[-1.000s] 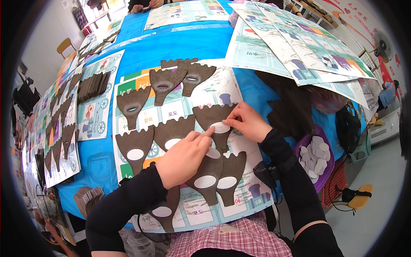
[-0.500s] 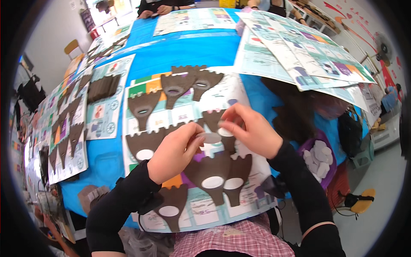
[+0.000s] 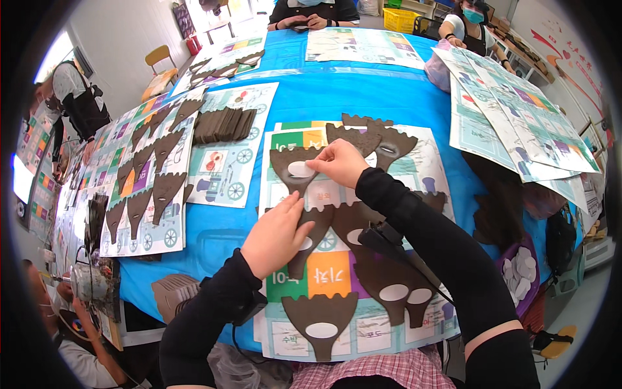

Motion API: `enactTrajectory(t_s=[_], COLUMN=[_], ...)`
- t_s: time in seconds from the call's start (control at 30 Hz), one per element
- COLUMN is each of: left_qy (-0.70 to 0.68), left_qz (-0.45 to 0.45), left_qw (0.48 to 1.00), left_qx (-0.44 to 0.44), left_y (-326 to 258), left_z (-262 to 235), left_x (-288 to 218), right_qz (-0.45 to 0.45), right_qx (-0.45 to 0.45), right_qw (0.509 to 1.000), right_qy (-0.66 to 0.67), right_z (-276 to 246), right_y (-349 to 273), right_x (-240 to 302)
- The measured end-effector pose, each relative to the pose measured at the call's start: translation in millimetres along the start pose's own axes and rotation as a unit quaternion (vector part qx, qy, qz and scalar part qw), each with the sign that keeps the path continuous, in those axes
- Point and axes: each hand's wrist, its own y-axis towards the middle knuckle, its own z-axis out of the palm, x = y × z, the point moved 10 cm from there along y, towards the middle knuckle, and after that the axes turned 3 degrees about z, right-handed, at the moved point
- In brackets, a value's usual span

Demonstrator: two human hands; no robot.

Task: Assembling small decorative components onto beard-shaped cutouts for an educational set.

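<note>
A printed paper sheet (image 3: 337,277) lies in front of me on the blue table (image 3: 324,91), covered with several dark brown fan-shaped cut-outs. My right hand (image 3: 338,162) reaches to the upper left cut-out (image 3: 290,178) and pinches a white oval (image 3: 300,169) against it. My left hand (image 3: 278,235) lies flat, fingers spread, on a brown cut-out (image 3: 315,228) in the sheet's middle. Nearer cut-outs carry white ovals, one at the bottom (image 3: 322,330) and two at the lower right (image 3: 406,294).
A purple tray of white ovals (image 3: 522,273) sits off the table's right edge. A row of stacked brown cut-outs (image 3: 223,124) lies at the upper left, another stack (image 3: 173,292) at the near left edge. Printed sheets (image 3: 518,110) overhang the right. Other people sit around the table.
My right hand has left the middle cut-out and reached up to the upper left one with a white oval. My left hand has flattened onto the middle cut-out. The view has tilted.
</note>
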Motion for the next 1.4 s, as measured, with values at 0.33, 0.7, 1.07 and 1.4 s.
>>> enactTrajectory(t_s=[0.33, 0.7, 1.07, 1.4], left_qy=[-0.024, -0.016, -0.014, 0.045], left_qz=[0.012, 0.016, 0.014, 0.081], left_qw=[0.999, 1.000, 0.999, 0.994], left_qx=[0.023, 0.022, 0.031, 0.050], left_y=[0.8, -0.2, 3.3, 30.3], left_z=[-4.6, -3.5, -4.7, -5.0], left_x=[9.6, 9.5, 6.8, 15.8], right_qz=[0.039, 0.030, 0.043, 0.060], right_qx=[0.097, 0.083, 0.066, 0.035], right_qw=[0.993, 0.989, 0.987, 0.981], right_qy=[-0.064, -0.115, -0.138, -0.182], right_z=[24.9, 25.3, 24.6, 23.1], right_y=[26.3, 28.6, 33.3, 19.5], right_x=[-15.1, -10.1, -13.9, 0.1])
